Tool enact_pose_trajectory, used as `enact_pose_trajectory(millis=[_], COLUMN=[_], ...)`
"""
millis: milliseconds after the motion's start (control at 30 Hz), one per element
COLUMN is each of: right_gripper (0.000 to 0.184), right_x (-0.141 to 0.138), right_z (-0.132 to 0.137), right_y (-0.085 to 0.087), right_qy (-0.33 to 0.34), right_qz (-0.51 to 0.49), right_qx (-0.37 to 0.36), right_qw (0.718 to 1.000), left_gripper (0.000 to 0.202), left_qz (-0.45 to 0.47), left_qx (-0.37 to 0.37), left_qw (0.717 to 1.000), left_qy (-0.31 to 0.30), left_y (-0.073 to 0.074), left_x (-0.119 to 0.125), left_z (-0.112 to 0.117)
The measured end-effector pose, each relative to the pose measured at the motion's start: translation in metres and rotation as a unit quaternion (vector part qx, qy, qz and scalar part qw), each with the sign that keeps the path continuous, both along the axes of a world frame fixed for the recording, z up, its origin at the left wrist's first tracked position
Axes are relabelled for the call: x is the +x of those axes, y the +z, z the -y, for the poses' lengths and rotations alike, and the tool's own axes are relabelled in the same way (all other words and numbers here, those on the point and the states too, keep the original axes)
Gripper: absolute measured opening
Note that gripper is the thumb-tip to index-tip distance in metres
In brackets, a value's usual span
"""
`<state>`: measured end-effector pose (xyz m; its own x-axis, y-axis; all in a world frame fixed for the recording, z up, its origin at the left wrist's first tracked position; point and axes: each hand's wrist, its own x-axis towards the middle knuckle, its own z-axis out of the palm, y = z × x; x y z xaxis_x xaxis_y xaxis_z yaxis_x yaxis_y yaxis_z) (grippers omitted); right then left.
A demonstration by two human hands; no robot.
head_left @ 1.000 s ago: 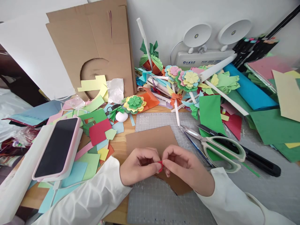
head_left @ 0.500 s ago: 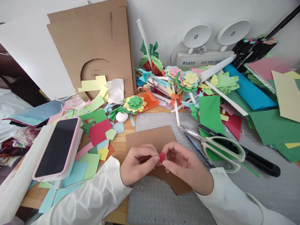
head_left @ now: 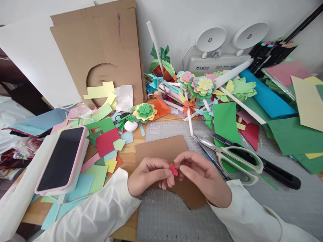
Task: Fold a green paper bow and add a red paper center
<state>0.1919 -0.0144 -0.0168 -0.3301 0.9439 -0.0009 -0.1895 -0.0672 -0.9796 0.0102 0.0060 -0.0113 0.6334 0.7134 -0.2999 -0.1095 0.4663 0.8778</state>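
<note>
A small folded piece of red paper (head_left: 173, 169) is pinched between the thumb and fingers of my left hand (head_left: 150, 174). My right hand (head_left: 198, 174) is just right of it, its thumb and forefinger apart and slightly curled, holding nothing that I can see. Both hands hover over a brown cardboard piece (head_left: 164, 147) with a curved cut in its lower edge. Beneath the cardboard is a grey cutting mat (head_left: 161, 218). Scissors with cream handles (head_left: 254, 159) and a black utility knife (head_left: 280, 173) lie right of my right hand.
On the left, a phone in a pink case (head_left: 62, 158) rests among coloured paper scraps (head_left: 108, 141). Paper flowers (head_left: 204, 85) and white paper sticks are heaped at the back. Cardboard sheets (head_left: 113, 43) lean on the wall, and green paper (head_left: 297, 134) lies at right.
My right hand's fingers have come off the red paper and spread a little. The paper now stays in my left hand alone, with more of it showing.
</note>
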Motion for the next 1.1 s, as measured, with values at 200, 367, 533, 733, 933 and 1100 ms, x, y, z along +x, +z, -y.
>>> enact_pose_trajectory(millis=[200,367,533,733,933,1100], right_gripper=[0.005,0.013,0.019,0.024,0.025,0.026], right_x=[-0.0003,-0.0003,-0.0007,-0.0008,-0.0011,-0.0008], right_z=[-0.0009,-0.002,-0.0018,-0.0028,-0.0034,-0.0031], right_y=[0.0025,0.0046,0.0059,0.0076,0.0057,0.0045], right_qy=[0.029,0.033,0.043,0.025,0.035,0.041], right_qz=[0.018,0.023,0.05,-0.001,0.004,-0.001], right_qx=[0.072,0.004,-0.088,-0.113,-0.115,-0.121], right_qw=[0.997,0.999,0.994,0.993,0.993,0.992], left_gripper=[0.032,0.034,0.025,0.03,0.031,0.031], left_qz=[0.051,-0.05,-0.09,-0.07,-0.028,-0.018], left_qx=[-0.092,0.162,0.303,0.196,0.112,0.093], left_qw=[0.993,0.986,0.948,0.977,0.993,0.995], left_qy=[-0.061,-0.002,0.028,0.046,0.038,0.022], left_y=[0.001,0.0049,0.0022,0.0047,0.0037,0.0027], left_x=[-0.0005,0.0004,0.0011,0.0032,0.0024,0.0012], left_z=[0.0002,0.0011,0.0028,0.0014,-0.0003,-0.0011])
